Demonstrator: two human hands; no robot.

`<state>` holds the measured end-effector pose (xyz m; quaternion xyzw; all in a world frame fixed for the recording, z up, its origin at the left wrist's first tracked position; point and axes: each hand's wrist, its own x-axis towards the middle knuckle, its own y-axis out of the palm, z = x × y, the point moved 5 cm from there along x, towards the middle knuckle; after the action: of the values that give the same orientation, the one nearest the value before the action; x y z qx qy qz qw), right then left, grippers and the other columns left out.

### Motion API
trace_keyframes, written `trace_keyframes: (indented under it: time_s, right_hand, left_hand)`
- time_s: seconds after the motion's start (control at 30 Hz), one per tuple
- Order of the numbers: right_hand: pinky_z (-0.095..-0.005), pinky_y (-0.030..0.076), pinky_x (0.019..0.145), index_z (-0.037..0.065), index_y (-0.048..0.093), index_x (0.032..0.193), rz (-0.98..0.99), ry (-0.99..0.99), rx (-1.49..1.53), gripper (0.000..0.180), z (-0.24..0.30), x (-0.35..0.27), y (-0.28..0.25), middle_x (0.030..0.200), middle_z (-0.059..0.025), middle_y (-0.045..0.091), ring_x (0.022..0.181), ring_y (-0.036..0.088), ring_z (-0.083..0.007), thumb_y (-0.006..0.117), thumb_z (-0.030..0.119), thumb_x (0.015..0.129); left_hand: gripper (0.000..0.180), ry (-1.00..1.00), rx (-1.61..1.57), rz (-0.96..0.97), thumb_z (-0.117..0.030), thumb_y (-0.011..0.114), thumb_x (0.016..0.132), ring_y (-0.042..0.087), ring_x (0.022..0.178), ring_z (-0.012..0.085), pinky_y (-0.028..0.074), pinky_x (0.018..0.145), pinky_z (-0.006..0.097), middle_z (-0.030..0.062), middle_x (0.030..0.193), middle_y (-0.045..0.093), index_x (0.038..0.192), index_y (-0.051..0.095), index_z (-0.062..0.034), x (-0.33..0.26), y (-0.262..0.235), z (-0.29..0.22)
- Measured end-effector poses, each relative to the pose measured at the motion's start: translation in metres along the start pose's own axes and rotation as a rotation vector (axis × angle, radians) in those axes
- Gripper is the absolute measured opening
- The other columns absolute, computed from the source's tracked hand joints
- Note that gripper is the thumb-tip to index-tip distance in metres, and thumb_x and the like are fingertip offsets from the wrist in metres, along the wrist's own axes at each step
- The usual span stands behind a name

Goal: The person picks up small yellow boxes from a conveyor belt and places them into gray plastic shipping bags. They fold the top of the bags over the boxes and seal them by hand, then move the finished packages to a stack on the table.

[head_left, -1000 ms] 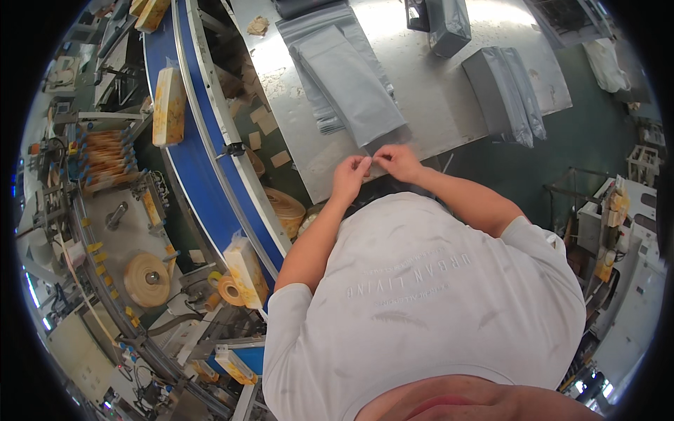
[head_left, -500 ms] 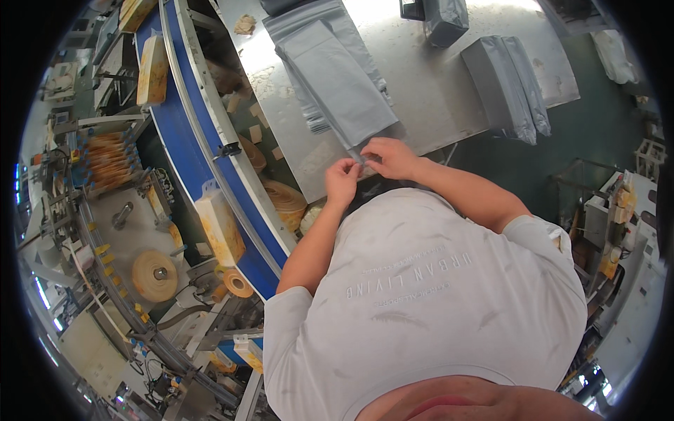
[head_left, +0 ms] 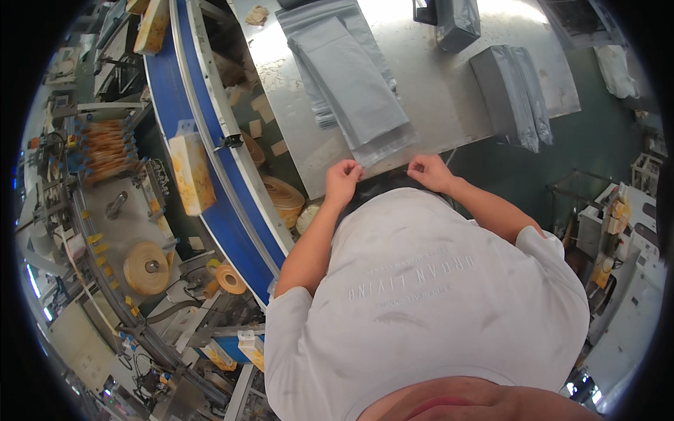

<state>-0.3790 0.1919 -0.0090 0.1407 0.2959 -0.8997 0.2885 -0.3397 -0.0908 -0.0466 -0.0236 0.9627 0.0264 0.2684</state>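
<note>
A flat grey plastic bag (head_left: pixel 354 84) lies slantwise on top of a stack of like grey bags (head_left: pixel 319 116) on the metal table. Its near end is more see-through and points toward me at the table's front edge. My left hand (head_left: pixel 342 181) is closed, thumb against fingers, at the near left corner of that bag and seems to pinch it. To the right and a little apart from the bag, my right hand (head_left: pixel 430 172) is closed in a pinch. Anything between its fingertips is too small to make out.
Wrapped grey packs (head_left: pixel 509 95) stand at the metal table's (head_left: pixel 449 105) right, another (head_left: pixel 458 24) farther back. On my left runs a blue conveyor belt (head_left: pixel 168 105) carrying yellow-and-white packs (head_left: pixel 191 172). Beyond it is machinery with a large roll (head_left: pixel 146 268).
My hands were together at the bag's near end; now the right has moved away to the right. The bag's end has spread flatter. Packs on the conveyor have shifted.
</note>
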Motion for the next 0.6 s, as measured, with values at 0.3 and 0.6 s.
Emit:
trace_keyframes:
  time_s: [0.3, 0.6]
  right_hand:
    - [-0.0353, 0.057, 0.068, -0.001, 0.072, 0.093, -0.101, 0.02, 0.27, 0.028, 0.038, 0.059, 0.037, 0.079, -0.0104, 0.073, 0.072, 0.07, -0.0198, 0.073, 0.027, 0.098]
    - [-0.0445, 0.06, 0.084, 0.007, 0.079, 0.109, 0.545, 0.654, -0.839, 0.024, -0.131, -0.154, -0.063, 0.115, -0.0208, 0.075, 0.107, 0.075, -0.0333, 0.067, 0.014, 0.089]
  left_hand:
    - [0.011, 0.089, 0.117, 0.094, -0.008, 0.069, 0.1, 0.069, 0.075, 0.0113, 0.055, 0.072, 0.027, 0.0054, 0.084, 0.075, 0.096, 0.071, 0.002, 0.011, 0.017, -0.023]
    - [0.009, -0.133, 0.185, 0.04, -0.009, 0.07, 0.098, 0.07, 0.077, 0.0155, 0.057, 0.073, 0.032, 0.0057, 0.088, 0.073, 0.105, 0.071, -0.0036, -0.015, -0.033, -0.007]
